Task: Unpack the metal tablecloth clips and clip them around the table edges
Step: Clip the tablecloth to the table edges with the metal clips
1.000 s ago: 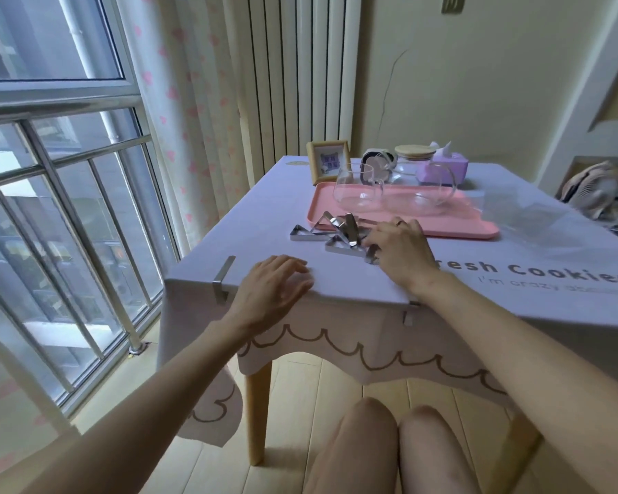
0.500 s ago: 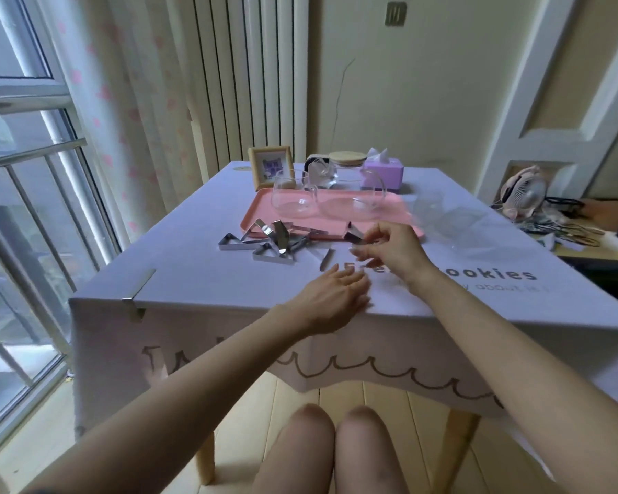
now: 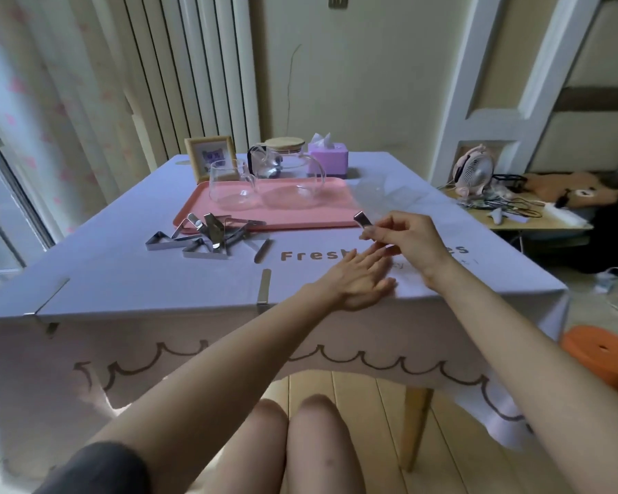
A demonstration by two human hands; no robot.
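Right hand: pinches one metal clip between thumb and fingertips and holds it off the cloth. The grip is on one end, probably so the open mouth stays free to slide over the edge.
Left hand: lies palm down with straight fingers on the tablecloth, just inside the front edge and gripping nothing. It seems to be flattening the fabric where the held clip should go.
Fitted clips: one straddles the middle of the front edge and another sits at the front-left corner. Each has its top arm lying on the cloth, and the stretch to the right of them has none.
Spare clips: a loose heap near the pink tray, within easy reach, with a single strip lying apart beside the "Fresh" lettering.
Wrapper: clear plastic, crumpled beyond the right hand (whether anything remains inside is too hard to tell).
Tray load: a glass teapot and a glass cup stand well back, leaving the border free.
Progress: unpacking looks done and clipping is at an early stage, with the right part of the front edge likely next.
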